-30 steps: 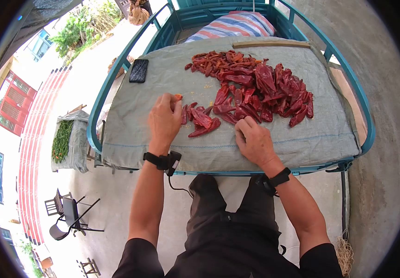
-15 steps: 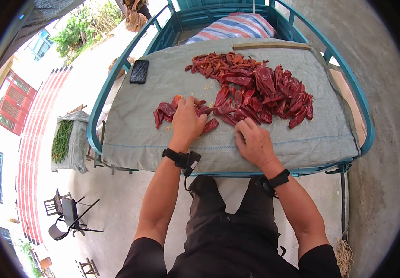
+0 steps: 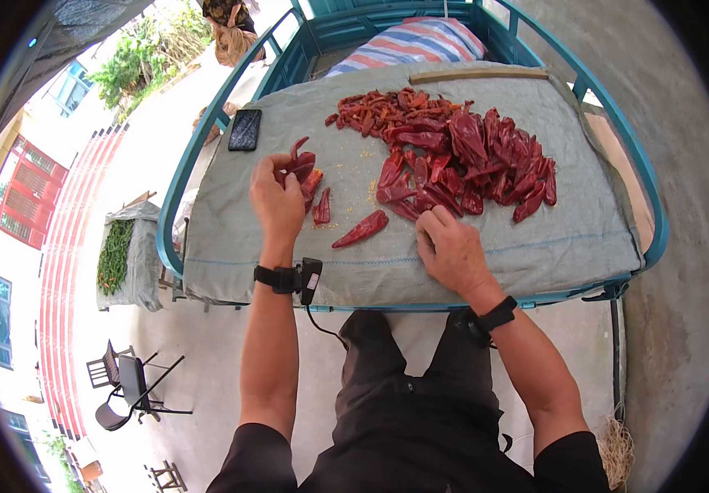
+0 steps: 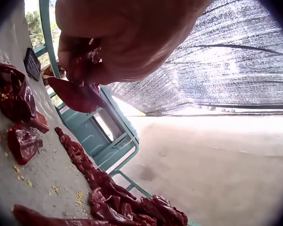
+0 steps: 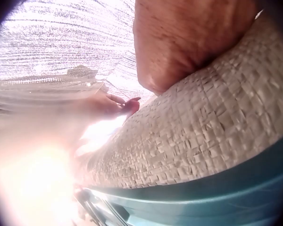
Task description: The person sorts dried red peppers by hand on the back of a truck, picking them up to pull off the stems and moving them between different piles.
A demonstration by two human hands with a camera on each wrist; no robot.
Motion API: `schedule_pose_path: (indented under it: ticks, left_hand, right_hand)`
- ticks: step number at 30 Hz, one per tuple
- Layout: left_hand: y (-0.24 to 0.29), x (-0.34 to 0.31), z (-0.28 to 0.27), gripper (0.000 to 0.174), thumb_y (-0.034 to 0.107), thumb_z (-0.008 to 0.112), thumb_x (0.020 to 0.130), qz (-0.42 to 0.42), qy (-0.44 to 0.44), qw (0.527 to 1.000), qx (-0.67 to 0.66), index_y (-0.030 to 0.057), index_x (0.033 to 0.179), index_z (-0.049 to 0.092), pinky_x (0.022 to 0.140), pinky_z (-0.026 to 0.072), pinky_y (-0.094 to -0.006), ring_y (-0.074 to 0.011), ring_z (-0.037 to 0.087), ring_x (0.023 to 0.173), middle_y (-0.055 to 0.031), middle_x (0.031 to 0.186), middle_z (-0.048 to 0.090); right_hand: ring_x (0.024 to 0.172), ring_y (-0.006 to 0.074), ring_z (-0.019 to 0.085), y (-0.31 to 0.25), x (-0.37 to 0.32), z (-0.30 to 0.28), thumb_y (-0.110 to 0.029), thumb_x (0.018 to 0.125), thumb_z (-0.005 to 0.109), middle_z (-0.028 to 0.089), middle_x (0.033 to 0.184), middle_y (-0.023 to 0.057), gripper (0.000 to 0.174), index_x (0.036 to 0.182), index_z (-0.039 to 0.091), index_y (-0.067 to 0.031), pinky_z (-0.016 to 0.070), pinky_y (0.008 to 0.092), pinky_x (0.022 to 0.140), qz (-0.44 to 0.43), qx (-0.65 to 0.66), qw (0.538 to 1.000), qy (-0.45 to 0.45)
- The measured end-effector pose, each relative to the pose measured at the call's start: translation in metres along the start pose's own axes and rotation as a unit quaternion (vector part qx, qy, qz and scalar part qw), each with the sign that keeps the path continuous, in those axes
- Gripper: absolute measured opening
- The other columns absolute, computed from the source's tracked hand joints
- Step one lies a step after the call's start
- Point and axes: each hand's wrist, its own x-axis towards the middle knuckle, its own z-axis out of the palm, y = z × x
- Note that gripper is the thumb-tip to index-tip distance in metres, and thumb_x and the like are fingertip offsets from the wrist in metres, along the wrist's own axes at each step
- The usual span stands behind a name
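Observation:
In the head view my left hand [image 3: 276,205] grips several dried red chili peppers [image 3: 305,172] above the left part of the grey-green woven sheet [image 3: 248,238]. The left wrist view shows a pepper [image 4: 75,96] sticking out under its curled fingers. Beside this hand lies a short pepper piece [image 3: 322,207], and a longer pepper [image 3: 360,228] rests nearer the front edge. My right hand [image 3: 453,246] rests on the sheet with loosely curled fingers, its fingertips right at the near edge of the large pepper pile [image 3: 469,156]; nothing shows in it.
Smaller, shrivelled red peppers [image 3: 395,111] lie behind the pile. A black phone [image 3: 244,130] is at the far left, and a wooden strip [image 3: 478,74] at the back. Blue-green cart rails [image 3: 198,156] border the sheet. Yellow seeds [image 3: 371,191] are scattered in the middle.
My left hand moved right over the small pepper group, then back left with several peppers in its fingers. The group has thinned to a few pieces. My right hand has stayed put.

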Motion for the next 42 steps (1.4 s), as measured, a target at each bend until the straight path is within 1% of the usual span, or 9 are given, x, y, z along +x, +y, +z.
schedule_pose_path:
  ticks: [2,5,8,14,18,22,28,34,42]
  left_hand:
    - [-0.018,0.002,-0.004,0.029,-0.009,0.071,0.090,-0.003,0.017,1.000,-0.002,0.0003,0.117,0.075,0.088,0.0591,-0.0434,-0.0312,0.074,0.095,-0.0153,0.108,0.076]
    - [-0.031,0.002,-0.011,0.030,-0.006,0.071,0.093,-0.015,0.027,0.999,0.008,0.0011,0.122,0.076,0.087,0.0599,-0.0365,-0.0206,0.075,0.091,-0.0114,0.109,0.081]
    - [-0.021,-0.001,-0.018,0.030,-0.002,0.074,0.092,-0.048,0.020,0.999,0.014,0.0018,0.122,0.076,0.094,0.0589,-0.0395,-0.0254,0.075,0.103,-0.0132,0.118,0.079]
    - [0.021,-0.026,-0.009,0.034,0.011,0.082,0.090,0.194,0.028,0.962,0.188,0.0050,0.122,0.075,0.105,0.0528,-0.0491,-0.0387,0.065,0.122,-0.0145,0.124,0.071]
    - [0.045,-0.054,0.003,0.047,0.017,0.086,0.088,0.138,-0.223,0.965,0.005,0.0079,0.132,0.073,0.108,0.0524,-0.0493,-0.0417,0.063,0.127,-0.0177,0.134,0.067]
    - [0.048,-0.066,0.030,0.077,0.025,0.092,0.085,0.157,-0.276,0.948,0.009,0.0091,0.153,0.060,0.116,0.0501,-0.0544,-0.0465,0.059,0.135,-0.0231,0.145,0.063]
    - [0.049,-0.048,0.065,0.107,0.036,0.100,0.076,0.134,-0.340,0.930,0.036,0.0213,0.169,0.049,0.128,0.0427,-0.0569,-0.0526,0.047,0.154,-0.0322,0.168,0.047]
    - [0.045,-0.036,0.079,0.083,0.042,0.098,0.080,0.136,-0.400,0.907,0.004,0.0208,0.153,0.066,0.125,0.0453,-0.0538,-0.0468,0.053,0.151,-0.0248,0.160,0.059]
    - [0.048,-0.053,0.086,0.045,0.035,0.091,0.089,0.165,-0.308,0.937,0.017,0.0156,0.127,0.075,0.106,0.0536,-0.0519,-0.0402,0.065,0.125,-0.0159,0.128,0.069]
  right_hand:
    - [0.088,0.0428,0.069,0.000,0.000,0.000,-0.009,0.096,0.072,0.061,0.099,0.0136,0.014,0.103,0.060,-0.0096,0.0569,0.0545,0.071,-0.002,0.003,1.000,0.003]
    - [0.088,0.0431,0.069,0.000,0.000,-0.001,-0.009,0.096,0.072,0.061,0.098,0.0138,0.014,0.103,0.060,-0.0095,0.0567,0.0547,0.072,-0.003,0.005,1.000,0.005]
    - [0.088,0.0435,0.069,0.000,0.000,0.000,-0.009,0.096,0.072,0.061,0.098,0.0140,0.014,0.103,0.060,-0.0095,0.0565,0.0548,0.072,0.002,0.007,1.000,0.000]
    - [0.087,0.0438,0.068,-0.001,0.001,-0.001,-0.008,0.096,0.072,0.062,0.098,0.0139,0.013,0.102,0.060,-0.0095,0.0565,0.0546,0.072,0.002,0.006,1.000,0.003]
    - [0.086,0.0438,0.069,0.001,0.000,0.000,-0.008,0.096,0.072,0.062,0.097,0.0137,0.012,0.101,0.061,-0.0095,0.0566,0.0545,0.071,0.004,0.014,1.000,0.000]
    - [0.085,0.0438,0.070,-0.003,0.001,-0.001,-0.006,0.095,0.072,0.064,0.097,0.0136,0.012,0.101,0.063,-0.0096,0.0568,0.0546,0.071,0.002,0.014,1.000,-0.002]
    - [0.084,0.0433,0.071,-0.002,0.002,0.000,-0.007,0.094,0.073,0.065,0.099,0.0134,0.013,0.102,0.064,-0.0100,0.0574,0.0539,0.071,-0.012,-0.001,1.000,-0.002]
    - [0.084,0.0434,0.071,-0.006,0.003,-0.003,-0.006,0.094,0.074,0.065,0.099,0.0141,0.013,0.103,0.064,-0.0097,0.0573,0.0539,0.071,-0.014,-0.005,1.000,0.001]
    - [0.084,0.0445,0.070,-0.005,0.002,-0.002,-0.004,0.093,0.073,0.063,0.098,0.0150,0.014,0.102,0.064,-0.0082,0.0565,0.0551,0.071,-0.017,0.006,1.000,0.004]
